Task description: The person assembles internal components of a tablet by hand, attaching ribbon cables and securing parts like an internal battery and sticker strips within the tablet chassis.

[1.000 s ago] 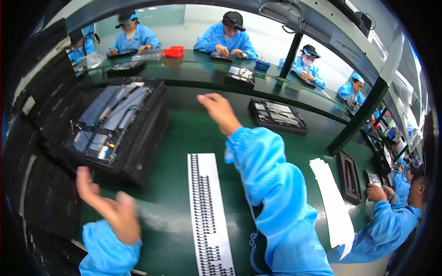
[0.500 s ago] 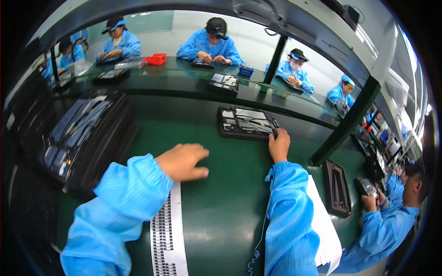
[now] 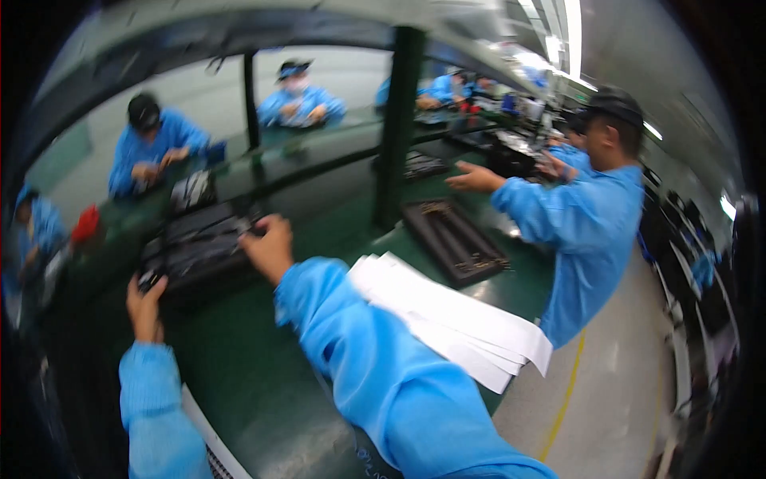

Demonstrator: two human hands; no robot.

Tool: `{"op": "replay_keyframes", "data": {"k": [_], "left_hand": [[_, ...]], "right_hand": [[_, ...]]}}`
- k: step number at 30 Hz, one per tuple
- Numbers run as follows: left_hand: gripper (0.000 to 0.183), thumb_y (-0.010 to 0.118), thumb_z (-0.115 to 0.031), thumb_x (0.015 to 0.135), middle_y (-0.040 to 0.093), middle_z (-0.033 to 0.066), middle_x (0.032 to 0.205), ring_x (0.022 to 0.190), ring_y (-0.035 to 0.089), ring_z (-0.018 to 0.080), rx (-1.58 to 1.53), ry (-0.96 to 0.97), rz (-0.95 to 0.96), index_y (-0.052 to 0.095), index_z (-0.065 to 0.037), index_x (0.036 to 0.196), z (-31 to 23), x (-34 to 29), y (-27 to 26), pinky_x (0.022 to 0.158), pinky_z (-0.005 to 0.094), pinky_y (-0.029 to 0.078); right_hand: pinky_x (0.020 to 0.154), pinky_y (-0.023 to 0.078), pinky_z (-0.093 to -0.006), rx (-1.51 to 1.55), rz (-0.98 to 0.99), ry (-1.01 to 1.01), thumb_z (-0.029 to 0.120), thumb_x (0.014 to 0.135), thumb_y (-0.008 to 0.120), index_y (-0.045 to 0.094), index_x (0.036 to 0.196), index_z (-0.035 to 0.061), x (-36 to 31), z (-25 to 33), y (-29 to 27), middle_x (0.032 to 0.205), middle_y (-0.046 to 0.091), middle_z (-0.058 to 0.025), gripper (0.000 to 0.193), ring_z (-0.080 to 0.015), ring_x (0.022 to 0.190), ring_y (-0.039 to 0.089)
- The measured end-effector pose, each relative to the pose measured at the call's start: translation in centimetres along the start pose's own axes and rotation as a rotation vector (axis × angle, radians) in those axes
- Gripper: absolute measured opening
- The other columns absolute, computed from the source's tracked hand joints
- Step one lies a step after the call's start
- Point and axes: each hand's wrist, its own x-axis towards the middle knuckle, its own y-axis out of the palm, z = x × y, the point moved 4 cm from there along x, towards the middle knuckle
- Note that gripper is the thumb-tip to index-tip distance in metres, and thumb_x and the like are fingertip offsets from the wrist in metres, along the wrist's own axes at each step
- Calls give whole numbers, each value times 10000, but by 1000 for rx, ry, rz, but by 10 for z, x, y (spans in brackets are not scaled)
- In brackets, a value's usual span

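A black tray [image 3: 198, 249] with dark flat parts in it is at the far left of the green bench, blurred by motion. My left hand [image 3: 146, 311] closes on the tray's near left corner, thumb and fingers at its edge. At the right end, my right hand [image 3: 271, 251] grips the tray's edge with thumb and fingertips. Both my arms wear loose blue sleeves. The blur hides the details of the parts in the tray.
Loose white paper sheets [image 3: 447, 319] lie right of my right arm and overhang the bench edge. Behind them is a dark tray [image 3: 455, 239] with small brassy parts. A green post [image 3: 395, 128] rises from the bench. A co-worker [image 3: 574, 215] stands at right, one hand extended.
The view has swung to the right. My left hand has gone from open above the bench to the tray's left corner; my right hand stays on its right end. The co-worker at right extends a hand.
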Motion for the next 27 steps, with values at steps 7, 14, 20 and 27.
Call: {"op": "replay_keyframes", "data": {"k": [7,14,20,27], "left_hand": [[728,590,-13,518,511,76,1058,949,496,204,98,209,209,381,-9,1215,-119,-68,-24,860,265,370],[829,623,18,459,485,88,1060,973,486,225,86,55,391,323,-26,1230,-79,-163,-6,869,307,384],[1022,700,-13,547,352,181,1195,1087,394,268,553,97,444,41,27,1326,-33,-213,-14,913,316,347],[754,747,-99,596,454,126,1126,1054,449,232,229,-42,647,314,8,1204,-70,-219,-10,924,328,347]], "right_hand": [[784,400,-338,456,-160,-140,253,654,708,475,1015,-15,-21,117,-86,927,487,-151,506,-253,904,483],[732,446,-355,147,467,56,435,746,615,471,967,-55,-74,81,-165,895,575,-202,557,-267,834,577],[752,412,-394,-63,610,-103,386,793,570,431,1011,-73,-127,26,-207,896,541,-257,527,-378,859,533],[746,415,-371,48,424,-75,385,818,540,475,985,-45,-130,57,-207,885,548,-197,466,-256,832,530]]}}
